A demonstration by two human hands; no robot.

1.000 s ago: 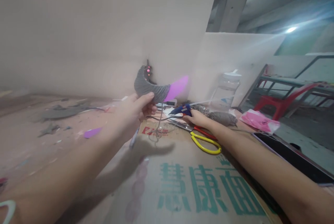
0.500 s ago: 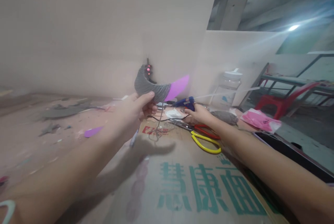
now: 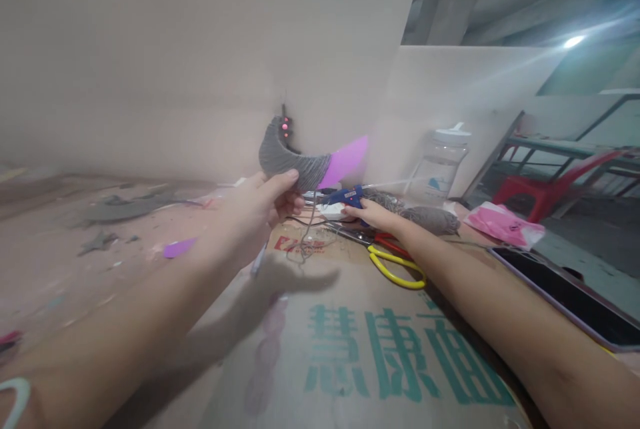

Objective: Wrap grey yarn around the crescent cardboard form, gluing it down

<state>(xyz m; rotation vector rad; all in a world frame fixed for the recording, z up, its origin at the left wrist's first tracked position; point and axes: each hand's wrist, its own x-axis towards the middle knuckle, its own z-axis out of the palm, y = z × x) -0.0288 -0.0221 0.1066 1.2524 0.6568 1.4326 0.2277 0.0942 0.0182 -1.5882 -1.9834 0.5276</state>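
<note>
A curved purple crescent (image 3: 345, 161), wrapped over most of its length in grey yarn, is pinched between the thumb and fingers of my left hand (image 3: 273, 202). A loose strand of grey yarn (image 3: 309, 236) dangles from it onto the cardboard. My right hand (image 3: 377, 216) is closed on a blue glue gun (image 3: 347, 197) with a clear glue stick poking out behind. Under my right forearm lie scissors (image 3: 397, 268) with one yellow and one red handle loop. A grey yarn bundle (image 3: 431, 219) sits just beyond my right wrist.
Flat cardboard (image 3: 300, 349) with green print covers the front. A clear bottle (image 3: 440, 166) stands by the pale board (image 3: 200, 69) at the back. To the right are a phone (image 3: 560, 292) and a pink packet (image 3: 505, 224). Grey scraps (image 3: 127, 206) and a purple piece (image 3: 179, 248) lie left.
My right hand has shifted slightly left with the glue gun, bringing it lower and nearer the dangling yarn. My left hand still holds the crescent almost where it was. The view has tilted slightly.
</note>
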